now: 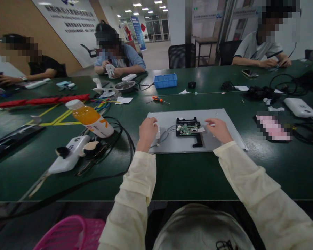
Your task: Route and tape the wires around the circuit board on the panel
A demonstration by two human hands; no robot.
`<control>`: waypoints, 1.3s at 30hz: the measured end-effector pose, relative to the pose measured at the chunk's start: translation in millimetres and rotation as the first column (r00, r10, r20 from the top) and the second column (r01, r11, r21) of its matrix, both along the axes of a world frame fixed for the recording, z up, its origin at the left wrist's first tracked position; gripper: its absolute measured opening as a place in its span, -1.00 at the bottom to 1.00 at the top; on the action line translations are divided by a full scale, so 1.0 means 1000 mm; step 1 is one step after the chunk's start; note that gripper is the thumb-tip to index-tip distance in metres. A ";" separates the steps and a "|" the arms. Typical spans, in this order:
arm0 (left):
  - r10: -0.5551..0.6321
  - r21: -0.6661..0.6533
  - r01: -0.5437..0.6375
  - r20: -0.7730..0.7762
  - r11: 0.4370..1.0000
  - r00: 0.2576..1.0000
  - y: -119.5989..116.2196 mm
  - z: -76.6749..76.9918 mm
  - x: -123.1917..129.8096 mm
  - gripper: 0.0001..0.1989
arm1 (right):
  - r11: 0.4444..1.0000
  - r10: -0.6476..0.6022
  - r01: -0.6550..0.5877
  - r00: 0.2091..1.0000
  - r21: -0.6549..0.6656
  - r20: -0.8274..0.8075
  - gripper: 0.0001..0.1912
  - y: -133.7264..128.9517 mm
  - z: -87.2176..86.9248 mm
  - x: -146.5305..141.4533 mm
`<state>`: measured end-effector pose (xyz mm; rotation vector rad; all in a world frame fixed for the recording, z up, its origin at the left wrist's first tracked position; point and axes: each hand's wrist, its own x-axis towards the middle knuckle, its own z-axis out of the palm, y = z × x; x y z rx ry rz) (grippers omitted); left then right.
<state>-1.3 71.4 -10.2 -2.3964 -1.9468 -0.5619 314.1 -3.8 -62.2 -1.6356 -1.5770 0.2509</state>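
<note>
The big white wall sign (71, 15) has rows of dark Chinese writing, with a row of smaller letters between them. It is too blurry to read for sure. The bottle (90, 118) has an orange mark on its white label that looks like a 7, and small dark letters too fuzzy to read. The tall blue banner (138, 33) has pale writing, too small to read. The glass wall (207, 21) at the back has more pale Chinese writing and a blue looped mark, and a little green sign (195, 9) shows there too. The white case (69, 154) on the worktop (193, 178) has a small dark mark I can't read.
</note>
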 end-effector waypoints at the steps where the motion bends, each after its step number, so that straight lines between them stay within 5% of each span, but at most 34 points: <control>1: 0.002 0.006 -0.002 0.008 1.000 1.000 0.000 0.000 0.001 -0.71 | 1.000 0.010 -0.010 1.000 -0.012 -0.004 -0.71 0.000 -0.001 -0.001; 11: -0.158 0.060 0.157 0.016 0.986 0.987 -0.025 0.006 0.038 -0.73 | 0.993 0.083 -0.081 0.997 -0.087 0.012 -0.72 0.000 -0.005 -0.005; 21: -0.336 0.069 0.342 -0.085 0.937 0.938 -0.052 -0.005 0.074 -0.74 | 0.988 0.103 -0.109 0.993 -0.107 -0.059 -0.73 -0.002 0.000 -0.008; 29: -0.472 0.061 0.479 -0.103 0.876 0.876 -0.064 -0.013 0.085 -0.74 | 0.987 0.100 -0.110 0.991 -0.120 -0.090 -0.74 -0.003 0.002 -0.009; 39: -0.493 0.077 0.502 -0.105 0.862 0.864 -0.062 -0.021 0.086 -0.73 | 0.990 0.098 -0.111 0.984 -0.087 -0.148 -0.73 0.001 -0.002 -0.007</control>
